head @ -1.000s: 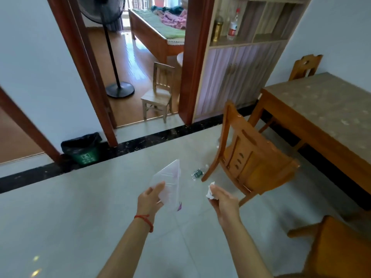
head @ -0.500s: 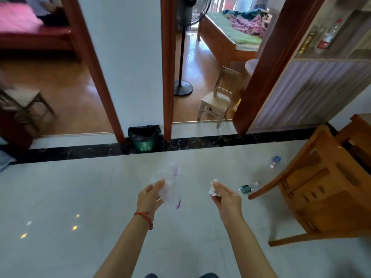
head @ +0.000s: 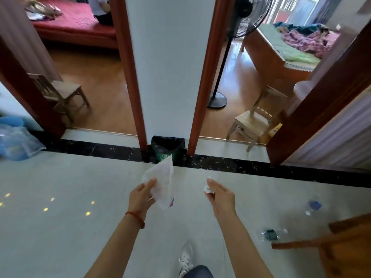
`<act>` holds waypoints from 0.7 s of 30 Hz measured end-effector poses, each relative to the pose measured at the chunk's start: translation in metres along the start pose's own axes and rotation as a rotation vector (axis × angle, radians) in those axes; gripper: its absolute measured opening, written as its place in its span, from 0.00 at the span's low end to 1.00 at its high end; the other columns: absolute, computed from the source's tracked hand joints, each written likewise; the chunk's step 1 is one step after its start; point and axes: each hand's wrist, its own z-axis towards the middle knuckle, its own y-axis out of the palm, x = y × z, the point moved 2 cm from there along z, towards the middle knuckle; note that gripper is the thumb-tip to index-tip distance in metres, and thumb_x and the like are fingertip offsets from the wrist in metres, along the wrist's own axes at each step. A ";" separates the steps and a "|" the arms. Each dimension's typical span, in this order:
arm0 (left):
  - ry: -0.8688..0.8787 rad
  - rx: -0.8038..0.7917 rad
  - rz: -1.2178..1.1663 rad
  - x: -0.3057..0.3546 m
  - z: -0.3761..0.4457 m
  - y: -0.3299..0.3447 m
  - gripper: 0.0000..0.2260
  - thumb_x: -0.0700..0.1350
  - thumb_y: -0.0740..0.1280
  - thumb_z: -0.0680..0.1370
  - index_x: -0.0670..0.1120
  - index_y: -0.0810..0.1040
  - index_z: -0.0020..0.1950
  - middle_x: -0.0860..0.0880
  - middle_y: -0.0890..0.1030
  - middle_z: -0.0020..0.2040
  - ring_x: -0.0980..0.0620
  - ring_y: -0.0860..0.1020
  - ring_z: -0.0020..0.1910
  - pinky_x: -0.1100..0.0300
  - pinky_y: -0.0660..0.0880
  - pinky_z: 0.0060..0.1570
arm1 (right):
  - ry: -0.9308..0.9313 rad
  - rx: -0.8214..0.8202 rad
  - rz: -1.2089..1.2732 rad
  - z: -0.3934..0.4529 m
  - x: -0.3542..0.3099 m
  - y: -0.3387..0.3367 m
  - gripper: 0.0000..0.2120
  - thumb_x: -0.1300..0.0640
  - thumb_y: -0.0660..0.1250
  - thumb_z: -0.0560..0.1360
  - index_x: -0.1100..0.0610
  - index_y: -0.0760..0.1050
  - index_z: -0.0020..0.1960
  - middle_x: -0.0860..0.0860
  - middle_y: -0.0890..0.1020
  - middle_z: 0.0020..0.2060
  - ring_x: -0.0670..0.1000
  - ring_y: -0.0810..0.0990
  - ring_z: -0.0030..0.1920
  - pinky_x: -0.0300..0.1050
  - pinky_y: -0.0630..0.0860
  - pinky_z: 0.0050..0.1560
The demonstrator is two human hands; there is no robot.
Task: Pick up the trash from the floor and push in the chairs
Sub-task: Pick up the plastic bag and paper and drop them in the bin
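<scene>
My left hand grips a clear plastic bag with a purple mark at its lower corner. My right hand pinches a crumpled white paper scrap. Straight ahead, a small bin with a black liner stands against the wall between two doorways. Two plastic bottles lie on the tiled floor to my right: one with a dark label and one with a blue cap. A wooden chair pokes in at the lower right edge.
A standing fan and a small wooden chair are in the right doorway. Another small chair sits in the left room. Blue plastic bags lie at the far left. My shoe is below.
The view has swung left and closer to the bin, which now sits straight ahead. The wooden chair and bottles have slid to the right edge. Both hands keep their hold.
</scene>
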 end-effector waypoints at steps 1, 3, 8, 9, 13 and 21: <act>0.005 0.010 -0.001 0.005 0.009 0.007 0.11 0.43 0.67 0.74 0.38 0.78 0.52 0.39 0.79 0.54 0.43 0.78 0.48 0.57 0.75 0.38 | 0.008 -0.009 0.002 0.012 -0.008 0.008 0.01 0.67 0.70 0.69 0.64 0.78 0.40 0.56 0.79 0.34 0.50 0.78 0.37 0.40 0.78 0.40; 0.011 0.025 -0.011 0.016 0.026 0.021 0.08 0.43 0.67 0.74 0.39 0.78 0.49 0.39 0.79 0.53 0.45 0.78 0.47 0.57 0.75 0.38 | 0.015 -0.027 0.000 0.035 -0.022 0.019 0.01 0.67 0.70 0.70 0.64 0.78 0.41 0.56 0.80 0.36 0.51 0.79 0.40 0.44 0.77 0.45; 0.028 0.052 -0.043 0.044 0.071 0.062 0.06 0.43 0.67 0.75 0.41 0.78 0.47 0.39 0.79 0.54 0.43 0.78 0.49 0.55 0.75 0.41 | 0.023 -0.064 -0.023 0.093 -0.064 0.042 0.02 0.67 0.70 0.70 0.63 0.78 0.39 0.57 0.80 0.37 0.51 0.79 0.41 0.47 0.76 0.50; 0.023 0.058 -0.042 0.048 0.078 0.067 0.07 0.43 0.66 0.75 0.41 0.78 0.48 0.39 0.79 0.54 0.43 0.78 0.50 0.55 0.75 0.41 | 0.025 -0.064 -0.020 0.102 -0.069 0.047 0.02 0.67 0.70 0.70 0.64 0.78 0.39 0.57 0.80 0.37 0.51 0.79 0.41 0.45 0.77 0.48; 0.018 0.076 -0.047 0.067 0.121 0.078 0.06 0.43 0.66 0.75 0.41 0.78 0.47 0.39 0.79 0.54 0.42 0.77 0.51 0.56 0.75 0.39 | 0.048 -0.091 -0.016 0.138 -0.079 0.081 0.03 0.68 0.69 0.70 0.63 0.78 0.38 0.57 0.79 0.35 0.51 0.79 0.40 0.42 0.76 0.43; -0.059 0.077 -0.024 0.116 0.249 0.090 0.09 0.44 0.67 0.75 0.39 0.78 0.49 0.38 0.79 0.55 0.41 0.77 0.52 0.57 0.75 0.38 | 0.078 -0.058 -0.030 0.231 -0.083 0.175 0.03 0.68 0.70 0.70 0.63 0.80 0.38 0.51 0.82 0.26 0.51 0.79 0.38 0.43 0.76 0.44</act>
